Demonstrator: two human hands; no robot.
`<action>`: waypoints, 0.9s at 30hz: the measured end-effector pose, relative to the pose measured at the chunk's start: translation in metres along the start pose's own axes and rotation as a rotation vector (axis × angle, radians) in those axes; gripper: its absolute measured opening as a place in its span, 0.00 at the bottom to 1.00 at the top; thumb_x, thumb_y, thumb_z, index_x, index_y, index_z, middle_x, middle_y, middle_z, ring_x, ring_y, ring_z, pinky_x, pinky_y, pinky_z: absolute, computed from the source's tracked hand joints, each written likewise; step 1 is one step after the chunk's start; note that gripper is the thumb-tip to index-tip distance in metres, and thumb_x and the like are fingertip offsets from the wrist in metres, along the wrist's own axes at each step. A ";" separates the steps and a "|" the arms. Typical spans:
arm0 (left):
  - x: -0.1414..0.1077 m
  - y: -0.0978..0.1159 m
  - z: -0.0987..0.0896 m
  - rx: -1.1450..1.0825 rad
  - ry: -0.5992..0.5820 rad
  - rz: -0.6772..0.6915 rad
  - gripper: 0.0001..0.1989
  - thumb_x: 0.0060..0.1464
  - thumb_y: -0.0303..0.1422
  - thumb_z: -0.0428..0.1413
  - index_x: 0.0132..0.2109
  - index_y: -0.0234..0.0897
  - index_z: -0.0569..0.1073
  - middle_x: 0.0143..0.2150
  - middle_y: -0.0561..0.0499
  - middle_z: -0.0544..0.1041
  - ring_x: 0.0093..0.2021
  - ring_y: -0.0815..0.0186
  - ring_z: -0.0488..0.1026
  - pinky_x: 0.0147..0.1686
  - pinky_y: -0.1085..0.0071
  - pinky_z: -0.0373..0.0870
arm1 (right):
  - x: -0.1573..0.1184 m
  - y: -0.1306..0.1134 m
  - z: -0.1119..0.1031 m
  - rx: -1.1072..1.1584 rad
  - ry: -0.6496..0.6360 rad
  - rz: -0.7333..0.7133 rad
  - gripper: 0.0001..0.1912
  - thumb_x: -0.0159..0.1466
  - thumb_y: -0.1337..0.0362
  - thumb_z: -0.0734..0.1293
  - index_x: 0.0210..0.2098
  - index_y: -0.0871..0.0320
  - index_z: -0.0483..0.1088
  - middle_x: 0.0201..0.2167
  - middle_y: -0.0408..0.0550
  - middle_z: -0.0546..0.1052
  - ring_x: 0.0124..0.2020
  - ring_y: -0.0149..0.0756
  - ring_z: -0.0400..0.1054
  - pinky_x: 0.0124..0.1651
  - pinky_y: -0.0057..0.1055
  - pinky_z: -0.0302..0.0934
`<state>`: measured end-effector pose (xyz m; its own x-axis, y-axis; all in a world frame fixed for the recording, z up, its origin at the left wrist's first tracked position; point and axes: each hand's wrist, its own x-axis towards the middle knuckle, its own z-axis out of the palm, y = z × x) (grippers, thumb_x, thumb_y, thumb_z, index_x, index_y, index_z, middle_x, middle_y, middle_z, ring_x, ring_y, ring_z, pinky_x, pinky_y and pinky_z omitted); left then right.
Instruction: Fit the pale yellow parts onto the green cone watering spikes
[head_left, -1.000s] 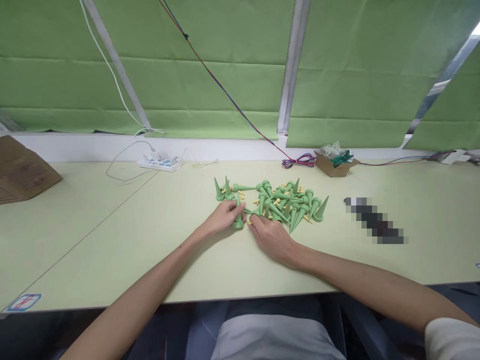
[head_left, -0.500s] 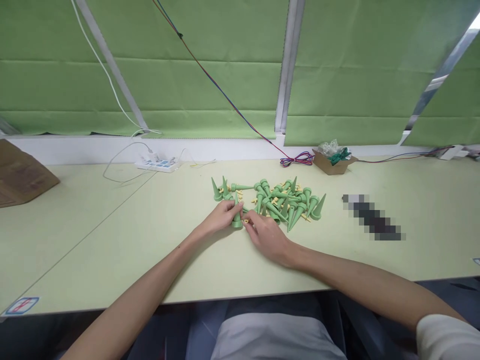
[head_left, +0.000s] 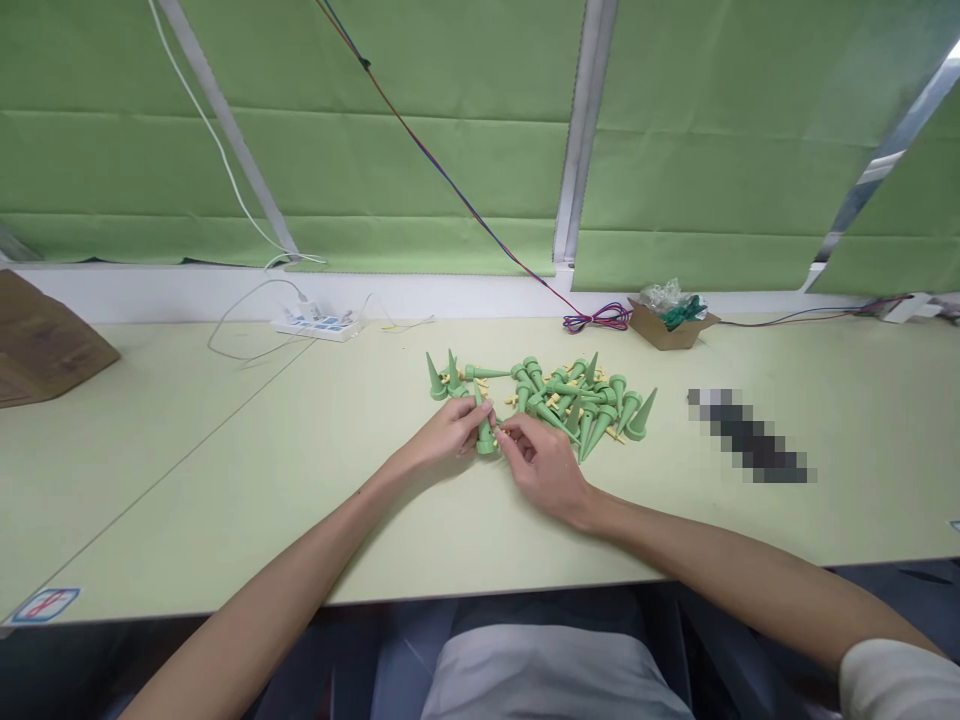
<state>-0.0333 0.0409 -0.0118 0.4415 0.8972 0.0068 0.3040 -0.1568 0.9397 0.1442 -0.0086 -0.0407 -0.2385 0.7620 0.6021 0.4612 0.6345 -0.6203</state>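
My left hand [head_left: 452, 428] is closed on a green cone-shaped spike [head_left: 485, 438], its point up and its wide capped end down. Beside it, my right hand [head_left: 544, 462] pinches a small yellow piece [head_left: 501, 434] against the lower side of that spike; fingertips partly cover the piece. Just behind my right hand lies a heap of green spikes [head_left: 598, 430] mixed with small yellow pieces. Several more green spikes [head_left: 436, 380] are behind my left hand, some of them upright.
A small cardboard box [head_left: 667, 330] with clear and green items stands at the back, beside a coiled cable [head_left: 598, 318]. A power strip [head_left: 319, 325] and a brown paper object [head_left: 49, 345] are at the left. A blurred dark object [head_left: 750, 438] lies right.
The held spike has tilted slightly and shifted a little right. My right hand has brought the yellow piece up to its side. The whole view has shifted slightly.
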 end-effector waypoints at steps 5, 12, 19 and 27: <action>-0.001 0.002 -0.001 -0.022 0.019 0.024 0.21 0.61 0.50 0.50 0.33 0.35 0.72 0.18 0.56 0.61 0.19 0.70 0.59 0.21 0.73 0.57 | -0.002 0.000 -0.003 0.000 0.030 -0.004 0.07 0.68 0.66 0.60 0.36 0.59 0.69 0.26 0.43 0.73 0.22 0.28 0.63 0.29 0.26 0.57; -0.002 0.005 0.000 -0.057 0.009 0.030 0.22 0.60 0.51 0.52 0.32 0.35 0.71 0.18 0.57 0.57 0.18 0.72 0.54 0.19 0.74 0.53 | 0.001 0.000 -0.003 0.009 0.000 0.002 0.08 0.69 0.65 0.59 0.36 0.59 0.68 0.26 0.43 0.72 0.23 0.29 0.63 0.28 0.26 0.57; -0.002 0.005 -0.001 -0.105 -0.017 0.036 0.22 0.59 0.51 0.53 0.32 0.35 0.70 0.18 0.59 0.53 0.18 0.75 0.49 0.18 0.75 0.46 | 0.004 0.000 -0.004 0.018 0.000 -0.020 0.09 0.70 0.64 0.58 0.37 0.58 0.68 0.27 0.44 0.72 0.23 0.29 0.61 0.28 0.26 0.57; -0.003 0.010 -0.002 -0.096 -0.006 0.025 0.22 0.58 0.52 0.53 0.31 0.36 0.70 0.19 0.59 0.52 0.18 0.74 0.48 0.18 0.73 0.46 | 0.005 -0.004 -0.005 0.021 0.011 -0.018 0.09 0.69 0.66 0.58 0.38 0.58 0.69 0.28 0.45 0.74 0.23 0.29 0.62 0.29 0.26 0.57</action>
<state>-0.0336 0.0371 -0.0021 0.4535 0.8908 0.0287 0.2107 -0.1385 0.9677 0.1451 -0.0084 -0.0326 -0.2369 0.7489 0.6189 0.4388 0.6508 -0.6196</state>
